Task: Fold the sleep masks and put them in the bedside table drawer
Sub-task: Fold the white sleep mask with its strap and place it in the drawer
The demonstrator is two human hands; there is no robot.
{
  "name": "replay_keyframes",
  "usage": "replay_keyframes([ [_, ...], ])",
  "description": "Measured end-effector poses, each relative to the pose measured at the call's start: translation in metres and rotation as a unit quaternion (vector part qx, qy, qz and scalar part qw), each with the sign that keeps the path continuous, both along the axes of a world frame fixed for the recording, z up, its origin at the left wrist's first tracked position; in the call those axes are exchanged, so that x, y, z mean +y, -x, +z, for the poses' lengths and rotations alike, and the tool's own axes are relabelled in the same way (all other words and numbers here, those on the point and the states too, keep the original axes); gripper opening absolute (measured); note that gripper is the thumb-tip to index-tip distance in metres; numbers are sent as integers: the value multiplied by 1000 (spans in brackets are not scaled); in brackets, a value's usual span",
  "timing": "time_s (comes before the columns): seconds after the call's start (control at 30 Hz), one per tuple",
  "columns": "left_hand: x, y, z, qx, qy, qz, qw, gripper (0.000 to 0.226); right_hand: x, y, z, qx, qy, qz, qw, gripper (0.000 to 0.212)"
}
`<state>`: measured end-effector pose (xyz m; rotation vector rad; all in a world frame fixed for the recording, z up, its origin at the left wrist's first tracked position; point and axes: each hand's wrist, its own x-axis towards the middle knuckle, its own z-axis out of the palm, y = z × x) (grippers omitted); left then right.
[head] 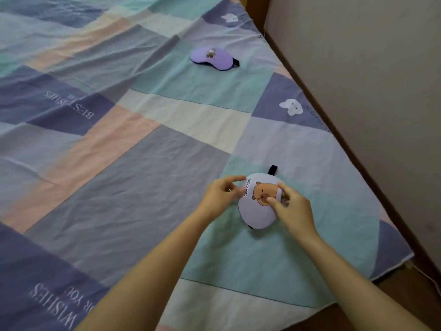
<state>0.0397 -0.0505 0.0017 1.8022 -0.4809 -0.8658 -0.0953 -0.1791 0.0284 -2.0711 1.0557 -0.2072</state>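
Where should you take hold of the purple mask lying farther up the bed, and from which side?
Probably pinch the purple mask at its rounded left end, coming from above. It lies flat and unfolded on the sheet, its black strap poking out at the right, so that left end is free to lift and fold over.

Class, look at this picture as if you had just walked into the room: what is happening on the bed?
A person is working on a pale lilac sleep mask with a brown capybara print, which lies folded on the patchwork bedsheet. The left hand touches its left edge with loosely bent fingers, and the right hand presses fingertips on the print. A second, purple sleep mask with a black strap lies flat and unfolded farther up the bed, untouched. No drawer is in view.
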Motion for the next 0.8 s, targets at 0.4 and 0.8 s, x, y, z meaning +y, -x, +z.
replay_keyframes([
  [0.4,12,-11,59,-126,5,6,992,15,-25,-20,37,-37,50,189,980,10],
  [0.8,4,10,70,214,115,303,922,22,34,-20,31,-153,-367,-103,912,9],
])
